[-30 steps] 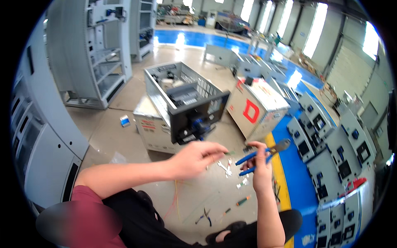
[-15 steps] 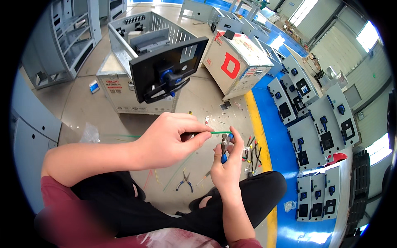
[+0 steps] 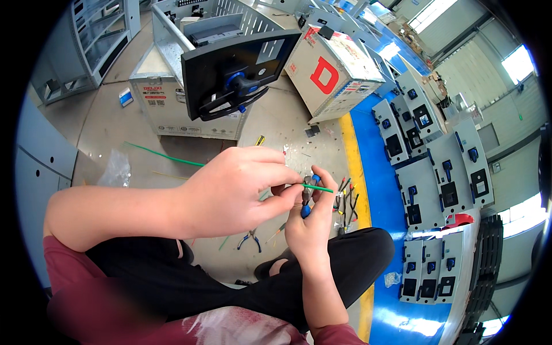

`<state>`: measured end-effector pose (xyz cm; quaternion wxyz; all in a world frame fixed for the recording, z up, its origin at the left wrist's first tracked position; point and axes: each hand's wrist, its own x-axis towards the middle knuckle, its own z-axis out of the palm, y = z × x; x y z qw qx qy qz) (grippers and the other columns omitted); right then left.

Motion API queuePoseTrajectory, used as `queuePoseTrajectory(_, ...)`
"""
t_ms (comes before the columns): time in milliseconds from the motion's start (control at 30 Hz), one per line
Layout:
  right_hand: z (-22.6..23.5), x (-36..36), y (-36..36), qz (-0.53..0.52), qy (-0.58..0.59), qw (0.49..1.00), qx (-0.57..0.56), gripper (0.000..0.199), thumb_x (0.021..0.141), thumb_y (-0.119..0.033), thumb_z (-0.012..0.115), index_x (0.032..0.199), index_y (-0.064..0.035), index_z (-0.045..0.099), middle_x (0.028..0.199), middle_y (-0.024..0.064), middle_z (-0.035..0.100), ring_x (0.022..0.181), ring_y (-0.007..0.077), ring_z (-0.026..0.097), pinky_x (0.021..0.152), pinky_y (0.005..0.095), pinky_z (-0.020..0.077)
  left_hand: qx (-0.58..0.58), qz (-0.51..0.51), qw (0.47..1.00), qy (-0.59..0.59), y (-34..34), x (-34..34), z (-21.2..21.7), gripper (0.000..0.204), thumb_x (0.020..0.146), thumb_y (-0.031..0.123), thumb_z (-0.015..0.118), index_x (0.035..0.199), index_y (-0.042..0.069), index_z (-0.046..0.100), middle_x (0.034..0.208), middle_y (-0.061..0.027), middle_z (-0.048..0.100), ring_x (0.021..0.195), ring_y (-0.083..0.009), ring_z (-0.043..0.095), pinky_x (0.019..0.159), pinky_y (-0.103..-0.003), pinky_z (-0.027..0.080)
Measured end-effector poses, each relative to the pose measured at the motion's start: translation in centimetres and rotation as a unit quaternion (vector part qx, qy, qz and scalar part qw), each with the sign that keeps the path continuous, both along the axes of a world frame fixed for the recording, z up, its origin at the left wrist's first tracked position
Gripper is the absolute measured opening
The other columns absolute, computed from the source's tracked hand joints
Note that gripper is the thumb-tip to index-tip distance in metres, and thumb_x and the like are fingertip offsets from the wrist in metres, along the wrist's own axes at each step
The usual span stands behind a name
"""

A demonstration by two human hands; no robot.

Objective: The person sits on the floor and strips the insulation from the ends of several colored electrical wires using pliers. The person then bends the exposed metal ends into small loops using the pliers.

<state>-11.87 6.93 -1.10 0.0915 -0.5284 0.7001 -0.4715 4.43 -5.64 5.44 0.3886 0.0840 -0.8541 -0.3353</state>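
Note:
I sit on the floor with both hands raised in front of me. My left hand [image 3: 233,192] pinches a thin green wire [image 3: 321,187] between thumb and fingers; the wire trails away to the left across the floor. My right hand [image 3: 310,221] grips a pair of blue-handled pliers [image 3: 307,198], whose jaws meet the green wire just right of my left fingertips. The two hands touch each other around the wire.
A grey metal cabinet [image 3: 172,86] with an open black door [image 3: 236,72] stands ahead, with a white box bearing a red mark [image 3: 330,72] beside it. Hand tools [image 3: 345,201] and small pliers [image 3: 250,238] lie on the floor. Rows of grey panels [image 3: 437,172] line the blue strip at right.
The view has dropped and closed in on my hands. They have come together: the left now holds the green wire at the plier jaws, where a second ago the hands were apart.

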Motion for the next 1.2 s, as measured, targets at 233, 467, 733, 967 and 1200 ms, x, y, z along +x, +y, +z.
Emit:
queuePoseTrajectory(233, -1.0, 0.4, -0.1, -0.017, 0.0, 1.0, -0.021, 0.072, 0.08, 0.015, 0.069, 0.144, -0.0051, 0.043, 0.117, 0.0177, 0.047, 0.096, 0.0325, 0.055, 0.089, 0.0444, 0.0479, 0.021, -0.006, 1.0, 0.005, 0.6, -0.1, 0.0, 0.013, 0.085, 0.005, 0.08, 0.097, 0.001, 0.078, 0.08, -0.009, 0.067, 0.065, -0.0218, 0.064, 0.057, -0.033, 0.052)
queuePoseTrajectory(467, -0.3, 0.1, 0.0, -0.072, 0.096, 0.991, -0.052, 0.052, 0.086, 0.008, 0.071, 0.132, -0.0058, 0.052, 0.11, 0.0142, 0.044, 0.09, 0.0305, 0.049, 0.084, 0.0422, 0.0464, -0.029, -0.022, 0.999, 0.017, 1.4, -0.1, 0.4, 0.014, 0.084, 0.003, 0.08, 0.097, 0.001, 0.076, 0.078, -0.0092, 0.066, 0.066, -0.0247, 0.063, 0.059, -0.035, 0.051)
queuePoseTrajectory(733, -0.6, -0.6, -0.6, -0.074, 0.188, 0.967, -0.155, 0.047, 0.086, 0.006, 0.073, 0.127, -0.003, 0.052, 0.13, 0.0199, 0.058, 0.116, 0.0402, 0.062, 0.096, 0.044, 0.0501, -0.012, -0.026, 0.998, 0.05, 1.9, -0.6, 0.5, 0.018, 0.08, -0.001, 0.083, 0.095, 0.001, 0.074, 0.082, -0.0093, 0.064, 0.067, -0.0253, 0.063, 0.059, -0.034, 0.051)
queuePoseTrajectory(967, -2.6, -0.7, -0.7, -0.045, 0.116, 0.973, -0.193, 0.049, 0.081, 0.007, 0.077, 0.122, -0.0029, 0.052, 0.118, 0.0188, 0.064, 0.104, 0.0393, 0.065, 0.087, 0.0434, 0.0528, -0.03, -0.042, 0.998, 0.025, 1.5, 0.0, 0.9, 0.018, 0.079, -0.002, 0.084, 0.094, 0.002, 0.074, 0.081, -0.0083, 0.056, 0.063, -0.0257, 0.057, 0.054, -0.036, 0.045)
queuePoseTrajectory(1200, -4.1, -1.4, -1.4, -0.042, 0.115, 0.973, -0.195, 0.045, 0.081, 0.007, 0.078, 0.117, -0.0039, 0.054, 0.107, 0.0167, 0.063, 0.094, 0.0335, 0.062, 0.083, 0.0426, 0.0527, -0.071, -0.041, 0.997, 0.01, 1.5, 0.3, 0.7, 0.017, 0.08, 0.002, 0.084, 0.095, 0.003, 0.074, 0.078, -0.0087, 0.052, 0.062, -0.0283, 0.055, 0.053, -0.04, 0.043)
